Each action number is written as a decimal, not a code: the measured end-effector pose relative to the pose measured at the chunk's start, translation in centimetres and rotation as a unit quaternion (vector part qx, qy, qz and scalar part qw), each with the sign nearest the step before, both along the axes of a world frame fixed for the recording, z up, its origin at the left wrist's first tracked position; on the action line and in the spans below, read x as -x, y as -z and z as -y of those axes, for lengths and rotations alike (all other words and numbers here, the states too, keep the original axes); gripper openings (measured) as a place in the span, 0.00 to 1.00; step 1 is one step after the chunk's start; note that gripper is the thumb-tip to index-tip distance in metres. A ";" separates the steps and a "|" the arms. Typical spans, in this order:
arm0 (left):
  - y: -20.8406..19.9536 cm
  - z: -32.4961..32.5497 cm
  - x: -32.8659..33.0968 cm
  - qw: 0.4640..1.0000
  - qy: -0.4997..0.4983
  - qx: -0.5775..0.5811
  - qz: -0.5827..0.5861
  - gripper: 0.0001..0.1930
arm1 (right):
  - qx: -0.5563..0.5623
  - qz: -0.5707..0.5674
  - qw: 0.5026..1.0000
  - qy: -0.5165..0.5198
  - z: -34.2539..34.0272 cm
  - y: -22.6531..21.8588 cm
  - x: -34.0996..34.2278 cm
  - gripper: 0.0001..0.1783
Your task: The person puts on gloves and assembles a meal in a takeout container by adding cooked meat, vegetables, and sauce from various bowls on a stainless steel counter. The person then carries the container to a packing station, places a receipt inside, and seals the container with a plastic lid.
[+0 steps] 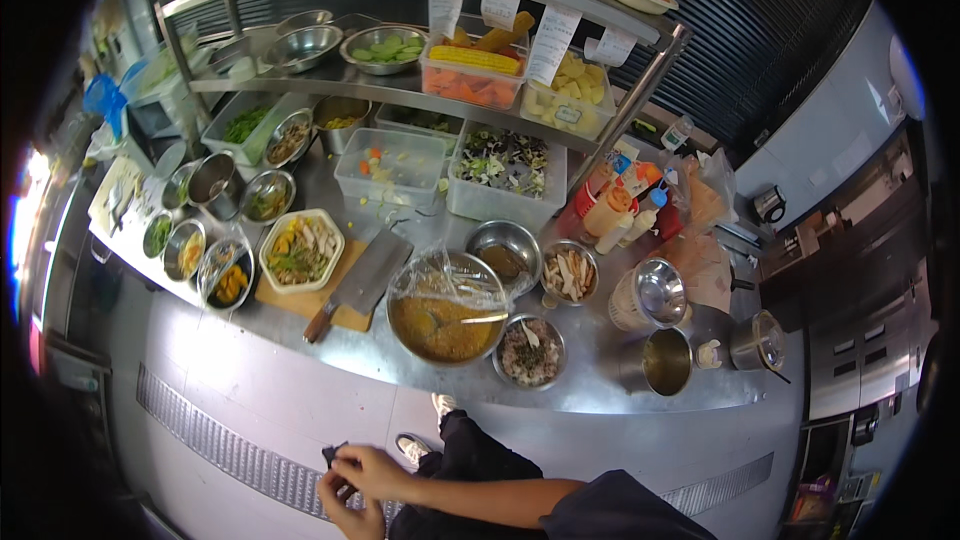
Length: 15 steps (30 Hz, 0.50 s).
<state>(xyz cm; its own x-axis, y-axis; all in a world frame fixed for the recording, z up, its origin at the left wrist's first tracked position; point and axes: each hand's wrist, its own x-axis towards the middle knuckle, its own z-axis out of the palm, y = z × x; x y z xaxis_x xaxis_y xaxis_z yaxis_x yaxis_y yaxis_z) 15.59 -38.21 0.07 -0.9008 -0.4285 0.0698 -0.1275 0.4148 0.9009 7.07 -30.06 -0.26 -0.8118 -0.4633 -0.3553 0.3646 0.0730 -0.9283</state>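
Observation:
My right hand (372,472) reaches in from the lower right over the floor, in front of the counter. Its fingers are closed on a small black object (333,453), whose kind I cannot make out. Just below, my left hand (350,515) has its fingers curled and meets the right one; whatever lies in it is hidden. Both hands are apart from the counter. Nearest on the counter's front edge are a large bowl of orange-brown sauce (440,347) with plastic film and a spoon, and a bowl of rice with dark flakes (529,351).
A cleaver (372,270) lies on a wooden board (270,294) beside a white bowl of food (301,249). Several metal bowls and plastic tubs stand behind. Above runs a metal shelf (380,88). Sauce bottles (610,210) and a metal pot (667,360) are at right.

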 end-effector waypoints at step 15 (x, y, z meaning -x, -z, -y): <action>3.7 8.0 11.5 0.909 -0.274 -0.261 0.176 0.18 | -0.159 -0.205 0.859 -0.442 9.1 9.4 12.2 0.08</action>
